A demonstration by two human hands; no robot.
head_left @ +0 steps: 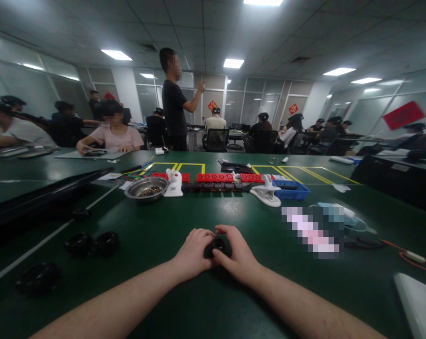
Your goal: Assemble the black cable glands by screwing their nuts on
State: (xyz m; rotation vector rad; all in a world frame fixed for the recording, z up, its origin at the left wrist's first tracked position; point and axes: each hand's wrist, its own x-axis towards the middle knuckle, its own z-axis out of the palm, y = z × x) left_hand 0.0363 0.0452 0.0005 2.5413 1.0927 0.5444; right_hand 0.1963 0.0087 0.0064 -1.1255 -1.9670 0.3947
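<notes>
A small black wheel-like part (218, 244) with a round hollow in its top sits between my two hands on the green table. My left hand (197, 248) closes on its left side, fingers bent over the far edge. From the right, my right hand (237, 250) grips it, thumb at the near edge and index finger curled around the far side. Much of the part is hidden by the fingers. To the left lie similar black rings, a pair (79, 244) (107, 242) side by side and another (39, 278) nearer me.
Ahead stand a metal bowl (134, 192) of small brass-coloured pieces, white clamps (173, 182) (267, 192), red strips (214, 177) and a blue tray (301, 193). Long black panels (50, 190) lie left. A white device (419, 301) and cable (392, 243) are right. Other people sit beyond; one person (175, 101) stands.
</notes>
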